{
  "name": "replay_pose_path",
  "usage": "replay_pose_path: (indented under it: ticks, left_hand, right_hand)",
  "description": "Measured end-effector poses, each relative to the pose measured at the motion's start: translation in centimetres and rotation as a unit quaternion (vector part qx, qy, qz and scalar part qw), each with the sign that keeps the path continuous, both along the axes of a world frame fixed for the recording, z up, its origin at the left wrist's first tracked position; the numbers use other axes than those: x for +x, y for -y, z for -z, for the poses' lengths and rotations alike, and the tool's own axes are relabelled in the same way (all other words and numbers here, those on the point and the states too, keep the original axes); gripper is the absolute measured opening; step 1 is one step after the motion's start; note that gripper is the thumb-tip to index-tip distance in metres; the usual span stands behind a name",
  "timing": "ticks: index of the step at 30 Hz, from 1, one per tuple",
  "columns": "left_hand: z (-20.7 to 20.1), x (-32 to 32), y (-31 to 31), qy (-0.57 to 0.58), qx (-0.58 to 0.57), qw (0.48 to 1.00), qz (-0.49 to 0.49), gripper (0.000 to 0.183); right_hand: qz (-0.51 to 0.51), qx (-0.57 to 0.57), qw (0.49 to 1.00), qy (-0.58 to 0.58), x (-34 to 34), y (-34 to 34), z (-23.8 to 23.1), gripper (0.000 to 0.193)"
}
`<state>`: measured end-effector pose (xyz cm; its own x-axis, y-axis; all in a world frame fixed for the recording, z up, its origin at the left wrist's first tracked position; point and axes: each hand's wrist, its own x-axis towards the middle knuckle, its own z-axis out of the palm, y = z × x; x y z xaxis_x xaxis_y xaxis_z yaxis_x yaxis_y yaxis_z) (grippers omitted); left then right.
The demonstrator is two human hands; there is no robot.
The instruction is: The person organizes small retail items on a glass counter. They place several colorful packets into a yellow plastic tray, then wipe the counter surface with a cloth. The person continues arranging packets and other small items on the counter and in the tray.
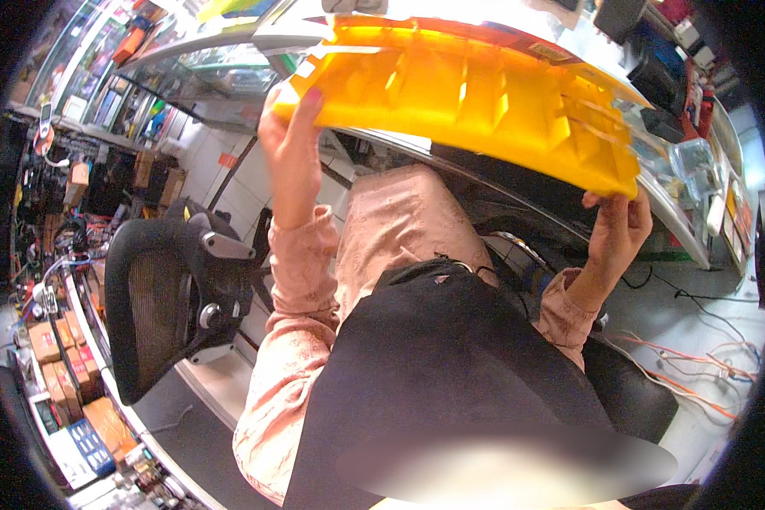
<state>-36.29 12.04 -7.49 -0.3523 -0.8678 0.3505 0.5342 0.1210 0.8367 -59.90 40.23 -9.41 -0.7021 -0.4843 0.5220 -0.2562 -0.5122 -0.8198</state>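
Observation:
A long yellow plastic piece [467, 93], with ribs or dividers along it, is held up in front of me, above my lap. It slopes down toward the right. My left hand [296, 140] grips its left end, thumb on the near face and the other fingers mostly behind. At the lower right corner, my right hand [616, 225] pinches the piece from below with bent fingers. An orange-red strip shows along its far edge; I cannot tell whether that is part of it.
A white-edged table [671, 217] lies beyond the yellow piece, with a clear plastic container [695, 166] at its right. To my left stands a black mesh chair [157, 306]. Small brown boxes [59, 361] fill a shelf at far left. Loose cables [697, 387] trail over the floor at right.

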Motion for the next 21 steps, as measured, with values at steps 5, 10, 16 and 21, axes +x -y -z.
replay_pose_path:
  ticks: [5,10,16,21]
  left_hand:
    - [2.6,8.6,-2.5,0.068,0.011,0.994,-0.091,0.049]
    - [6.5,14.6,-4.3,0.098,0.030,0.987,-0.126,0.060]
    - [9.8,19.3,-7.6,0.095,0.060,0.976,-0.185,0.057]
    - [12.7,19.1,-9.9,-0.103,0.185,0.948,-0.238,0.076]
  right_hand:
    - [-0.084,-0.025,0.996,0.027,3.3,1.7,2.8,0.027]
    - [-0.126,0.057,0.985,0.102,4.9,3.6,5.7,0.031]
    - [-0.289,0.062,0.946,0.136,5.6,5.3,8.3,0.031]
    - [-0.361,0.058,0.916,0.167,6.3,7.8,11.5,0.032]
